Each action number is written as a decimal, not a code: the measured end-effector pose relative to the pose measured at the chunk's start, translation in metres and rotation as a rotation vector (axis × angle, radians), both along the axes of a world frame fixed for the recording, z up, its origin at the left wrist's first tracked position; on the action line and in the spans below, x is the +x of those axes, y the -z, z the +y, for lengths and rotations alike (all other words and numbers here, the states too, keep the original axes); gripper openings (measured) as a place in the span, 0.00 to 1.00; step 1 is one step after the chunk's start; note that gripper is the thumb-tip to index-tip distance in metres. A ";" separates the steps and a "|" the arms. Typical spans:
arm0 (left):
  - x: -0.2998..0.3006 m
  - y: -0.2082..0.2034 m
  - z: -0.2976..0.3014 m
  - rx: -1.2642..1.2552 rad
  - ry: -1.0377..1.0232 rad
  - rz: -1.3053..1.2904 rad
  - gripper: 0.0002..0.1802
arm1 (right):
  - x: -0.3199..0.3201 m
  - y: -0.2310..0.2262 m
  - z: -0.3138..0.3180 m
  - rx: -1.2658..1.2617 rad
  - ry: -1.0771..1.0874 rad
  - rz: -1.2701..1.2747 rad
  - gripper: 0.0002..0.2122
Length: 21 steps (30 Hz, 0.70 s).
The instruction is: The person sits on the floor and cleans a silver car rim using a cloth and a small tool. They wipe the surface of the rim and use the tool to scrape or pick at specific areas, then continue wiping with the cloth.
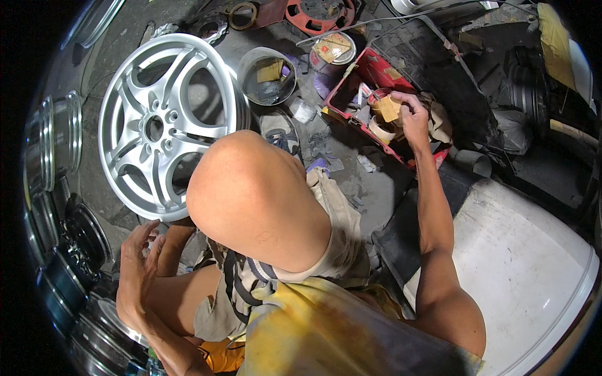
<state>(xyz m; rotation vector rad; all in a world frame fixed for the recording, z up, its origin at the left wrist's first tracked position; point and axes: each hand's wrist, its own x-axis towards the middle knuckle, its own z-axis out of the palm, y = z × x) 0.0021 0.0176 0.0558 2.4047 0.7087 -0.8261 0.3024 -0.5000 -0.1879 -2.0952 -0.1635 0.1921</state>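
Yellow sandpaper-like square (389, 109) showed over a red plastic crate (375, 61) at the upper right of the frame, apparently pinched between the thumb and fingers of the right hand (411, 116). At lower left, the left hand (137, 260) hung loosely curled, its grip without a visible object, near the lower edge of a silver alloy wheel (164, 114); contact could not be told. The step in hand looked to be handling the square at the crate, though whether taking it out or putting it in was unclear. The next move seemed to call for a firm pinch and clearance over the crate's wall. The square looked thin and matte; the wheel's smooth, satin spokes curved around a round hub. A cream tape roll (379, 133) lay in the crate, and a round-mouthed bucket (248, 69) stood at upper center on gritty floor (370, 194).
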 end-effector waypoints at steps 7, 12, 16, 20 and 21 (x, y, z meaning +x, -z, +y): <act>-0.002 -0.001 -0.001 0.045 0.016 0.011 0.19 | 0.018 0.003 0.027 0.025 -0.063 -0.122 0.13; 0.000 -0.001 -0.003 -0.031 -0.111 0.021 0.18 | 0.032 0.007 0.056 -0.346 -0.238 -0.280 0.10; -0.001 0.002 -0.001 0.003 -0.079 0.032 0.18 | 0.029 -0.023 0.024 -0.492 0.089 -0.466 0.08; 0.004 -0.004 -0.005 0.012 -0.012 0.048 0.19 | -0.019 -0.052 -0.027 -0.869 0.366 -0.484 0.22; 0.005 -0.003 -0.006 0.013 -0.023 0.042 0.19 | -0.034 -0.048 -0.040 -0.943 0.428 -0.405 0.28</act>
